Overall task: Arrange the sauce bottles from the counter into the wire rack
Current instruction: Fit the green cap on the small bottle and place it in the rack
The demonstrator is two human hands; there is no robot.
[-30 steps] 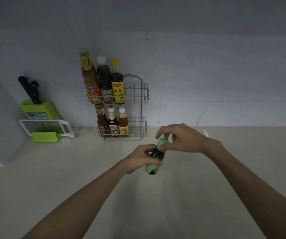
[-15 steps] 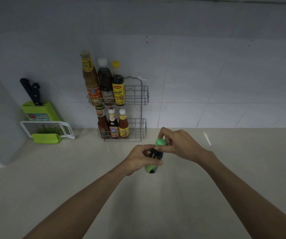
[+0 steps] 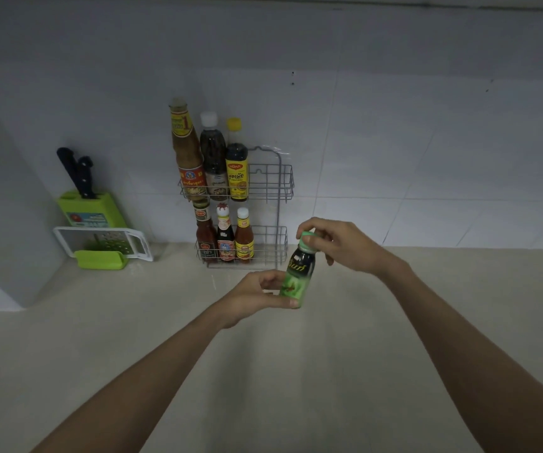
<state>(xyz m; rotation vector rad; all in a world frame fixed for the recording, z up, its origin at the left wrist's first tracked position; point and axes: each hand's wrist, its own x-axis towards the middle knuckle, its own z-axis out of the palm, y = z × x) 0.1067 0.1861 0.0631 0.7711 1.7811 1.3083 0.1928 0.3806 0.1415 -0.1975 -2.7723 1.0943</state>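
Both hands (image 3: pixel 296 273) pinching green bottle (image 3: pixel 296 273) before wire rack (image 3: pixel 283 184) | risking slip: loose fingertip grip at cap

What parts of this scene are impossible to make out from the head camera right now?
- Green-capped bottle: its base is hidden by the left hand, most of the cap by the right hand.
- Small print on the labels in the wire rack: too small and dim.
- Knife blades: hidden inside the green knife block.
- Both elbows: cut off by the bottom edge.
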